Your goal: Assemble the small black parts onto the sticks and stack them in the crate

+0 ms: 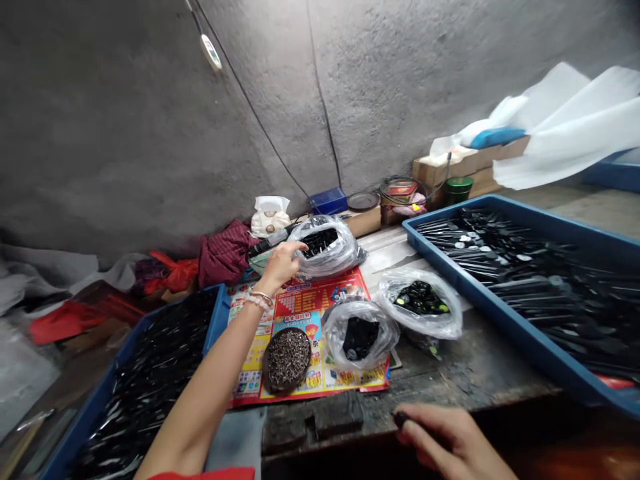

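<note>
Bag (327, 250) of black parts is sitting just above the middle of the frame, at the far edge of a red flyer (305, 300) on the desk (450, 377). Reaching up to it, the left grip (283, 267) is curling its fingers onto the plastic at the bag's left rim, seemingly pinching it, though the thumb is hidden. At the bottom edge, right of centre, the right grip (450, 437) is closing around a small dark thing (401, 420) too hidden to identify. Two smaller bags (360, 337) are lying between the hands, just right of a bowl (287, 359) of metal bits. A left tray (219, 317) and a right tray (500, 327), both blue, are flanking them.
</note>
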`<state>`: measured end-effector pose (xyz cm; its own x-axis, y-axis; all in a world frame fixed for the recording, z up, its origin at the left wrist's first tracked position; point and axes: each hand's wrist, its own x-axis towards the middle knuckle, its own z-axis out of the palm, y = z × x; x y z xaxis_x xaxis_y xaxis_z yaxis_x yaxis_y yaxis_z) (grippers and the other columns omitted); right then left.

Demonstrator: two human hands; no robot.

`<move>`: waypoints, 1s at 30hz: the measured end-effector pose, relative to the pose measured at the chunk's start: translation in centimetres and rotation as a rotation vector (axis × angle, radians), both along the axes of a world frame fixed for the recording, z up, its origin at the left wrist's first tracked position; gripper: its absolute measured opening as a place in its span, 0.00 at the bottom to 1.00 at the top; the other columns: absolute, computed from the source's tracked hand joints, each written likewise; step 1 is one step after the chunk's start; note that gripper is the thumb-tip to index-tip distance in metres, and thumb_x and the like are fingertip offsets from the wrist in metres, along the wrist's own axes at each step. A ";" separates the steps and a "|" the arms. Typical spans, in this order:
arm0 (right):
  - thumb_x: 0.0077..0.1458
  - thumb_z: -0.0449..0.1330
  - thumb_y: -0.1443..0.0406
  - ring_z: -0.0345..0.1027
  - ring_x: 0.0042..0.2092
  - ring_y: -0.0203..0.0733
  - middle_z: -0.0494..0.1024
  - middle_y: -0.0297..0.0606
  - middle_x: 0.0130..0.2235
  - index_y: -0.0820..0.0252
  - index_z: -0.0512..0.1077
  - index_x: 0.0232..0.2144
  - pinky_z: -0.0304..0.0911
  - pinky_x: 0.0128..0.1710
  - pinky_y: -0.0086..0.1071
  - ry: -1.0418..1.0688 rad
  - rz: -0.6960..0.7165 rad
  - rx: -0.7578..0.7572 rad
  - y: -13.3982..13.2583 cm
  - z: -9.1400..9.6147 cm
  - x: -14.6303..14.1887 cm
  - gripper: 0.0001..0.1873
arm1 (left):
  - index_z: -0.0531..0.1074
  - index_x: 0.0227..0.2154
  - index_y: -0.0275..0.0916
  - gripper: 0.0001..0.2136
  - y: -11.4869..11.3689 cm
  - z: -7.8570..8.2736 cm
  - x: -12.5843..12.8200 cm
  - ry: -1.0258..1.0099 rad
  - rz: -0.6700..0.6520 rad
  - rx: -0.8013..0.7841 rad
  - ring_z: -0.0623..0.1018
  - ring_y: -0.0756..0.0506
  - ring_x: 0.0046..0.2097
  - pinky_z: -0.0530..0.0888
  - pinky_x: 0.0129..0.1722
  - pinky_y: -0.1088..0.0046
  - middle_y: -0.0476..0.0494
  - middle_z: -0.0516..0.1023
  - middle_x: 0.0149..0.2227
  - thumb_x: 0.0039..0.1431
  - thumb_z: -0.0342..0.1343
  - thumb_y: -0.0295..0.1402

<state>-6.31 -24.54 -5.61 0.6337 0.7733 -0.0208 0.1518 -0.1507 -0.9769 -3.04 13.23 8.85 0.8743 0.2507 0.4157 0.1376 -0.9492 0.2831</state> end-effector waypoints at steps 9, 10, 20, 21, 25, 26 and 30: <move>0.59 0.54 0.71 0.77 0.43 0.48 0.63 0.42 0.65 0.61 0.79 0.33 0.71 0.44 0.39 -0.986 0.172 -0.104 15.5 12.6 10.9 0.13 | 0.75 0.31 0.36 0.07 2.4 -2.2 -1.5 0.031 -0.041 0.147 0.76 0.40 0.43 0.72 0.47 0.63 0.40 0.77 0.38 0.55 0.54 0.20; 0.59 0.55 0.71 0.77 0.42 0.47 0.62 0.42 0.66 0.62 0.79 0.32 0.71 0.43 0.37 -1.013 0.158 -0.155 17.1 12.8 11.5 0.12 | 0.75 0.30 0.37 0.07 2.4 -2.3 -1.7 0.030 -0.044 0.148 0.76 0.40 0.43 0.72 0.47 0.64 0.40 0.77 0.38 0.56 0.54 0.21; 0.63 0.52 0.71 0.76 0.43 0.44 0.69 0.40 0.61 0.62 0.78 0.34 0.69 0.46 0.34 -0.968 0.082 -0.118 19.3 7.0 13.2 0.14 | 0.77 0.43 0.35 0.13 4.6 -1.6 0.3 -0.022 0.069 0.098 0.80 0.43 0.41 0.74 0.46 0.69 0.41 0.81 0.39 0.58 0.51 0.23; 0.63 0.52 0.71 0.76 0.44 0.45 0.68 0.40 0.62 0.62 0.78 0.34 0.68 0.47 0.35 -0.954 0.089 -0.104 19.0 6.7 13.2 0.14 | 0.77 0.44 0.35 0.14 4.9 -1.6 0.7 -0.016 0.083 0.104 0.79 0.43 0.41 0.74 0.46 0.68 0.41 0.81 0.38 0.57 0.52 0.23; 0.61 0.54 0.72 0.77 0.44 0.45 0.64 0.36 0.65 0.60 0.78 0.32 0.70 0.45 0.35 -0.920 0.115 -0.127 18.4 6.2 13.2 0.13 | 0.78 0.45 0.35 0.14 5.2 -1.3 1.5 0.020 0.112 0.150 0.79 0.41 0.38 0.75 0.45 0.65 0.41 0.80 0.35 0.56 0.55 0.24; 0.60 0.54 0.72 0.77 0.43 0.46 0.64 0.35 0.65 0.60 0.78 0.32 0.70 0.44 0.35 -0.917 0.118 -0.138 18.3 6.2 13.3 0.13 | 0.78 0.45 0.35 0.14 5.1 -1.2 1.6 0.022 0.114 0.172 0.78 0.41 0.39 0.75 0.45 0.64 0.41 0.79 0.35 0.56 0.55 0.25; 0.60 0.54 0.71 0.77 0.44 0.47 0.66 0.35 0.63 0.59 0.78 0.31 0.70 0.44 0.36 -0.922 0.131 -0.137 18.5 6.1 13.6 0.14 | 0.77 0.47 0.37 0.17 4.4 -0.8 1.6 0.048 0.047 0.277 0.75 0.39 0.48 0.72 0.52 0.61 0.38 0.78 0.45 0.59 0.51 0.22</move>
